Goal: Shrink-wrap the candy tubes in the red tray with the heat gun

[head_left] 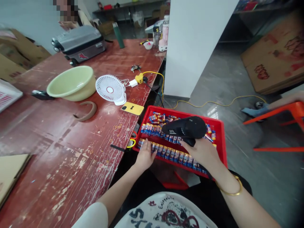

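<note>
My right hand (pixel 206 154) is wrapped round the handle of a black hair dryer (pixel 182 126), whose narrower end points left over a red tray (pixel 222 136). Two rows of small blue-and-yellow wrapped packs run along the tray; the near row (pixel 174 154) stands close to its front wall. My left hand (pixel 145 155) rests at the left end of this row, fingers stretched out and touching the packs. Behind the rows lie loose packs (pixel 163 117) of the same kind, partly hidden by the dryer.
Left of the tray is a worn red table (pixel 95 171) with a yellow phone (pixel 133 108), a white fan (pixel 110 89), a pale green basin (pixel 73 83) and a grey suitcase (pixel 83 42). A white pillar (pixel 187 47) rises behind the tray. An orange-red stool (pixel 282 114) stands right. Another person sits far back.
</note>
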The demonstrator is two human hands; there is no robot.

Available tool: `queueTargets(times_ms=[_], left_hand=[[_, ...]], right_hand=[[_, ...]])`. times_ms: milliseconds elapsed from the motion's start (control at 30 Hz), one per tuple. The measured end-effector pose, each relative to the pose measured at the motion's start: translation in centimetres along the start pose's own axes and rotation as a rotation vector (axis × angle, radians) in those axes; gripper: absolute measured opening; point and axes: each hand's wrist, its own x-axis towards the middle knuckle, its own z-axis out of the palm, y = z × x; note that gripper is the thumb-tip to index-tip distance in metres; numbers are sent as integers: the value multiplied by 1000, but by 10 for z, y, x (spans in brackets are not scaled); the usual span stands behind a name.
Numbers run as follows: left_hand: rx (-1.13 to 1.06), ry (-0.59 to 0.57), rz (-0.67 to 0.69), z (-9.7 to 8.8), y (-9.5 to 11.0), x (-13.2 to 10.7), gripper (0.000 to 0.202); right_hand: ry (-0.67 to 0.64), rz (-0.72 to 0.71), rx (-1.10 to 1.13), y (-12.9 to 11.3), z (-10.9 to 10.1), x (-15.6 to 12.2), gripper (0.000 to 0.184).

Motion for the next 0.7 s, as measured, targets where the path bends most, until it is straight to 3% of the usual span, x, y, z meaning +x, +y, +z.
queueTargets(times_ms=[100,200,267,367,500,600,700], left_hand=[[-39,-67,191,12,34,25,58],[-63,-159,422,30,64,64,61],[-25,-219,491,42,72,90,69],[62,-241,463,49,57,115,76],[70,-200,360,33,18,117,85],[10,-95,304,12,1,104,84],[-77,97,78,-5,-7,85,80]], right_hand=[[-68,87,118,13,-8,-8,39],[7,196,175,25,-15,-16,41],[44,274,206,37,-19,-24,44],[53,383,274,59,-26,-38,51],[51,396,315,80,-25,-50,52],[8,365,250,72,-17,-44,53],[14,224,252,47,-10,-30,43]])
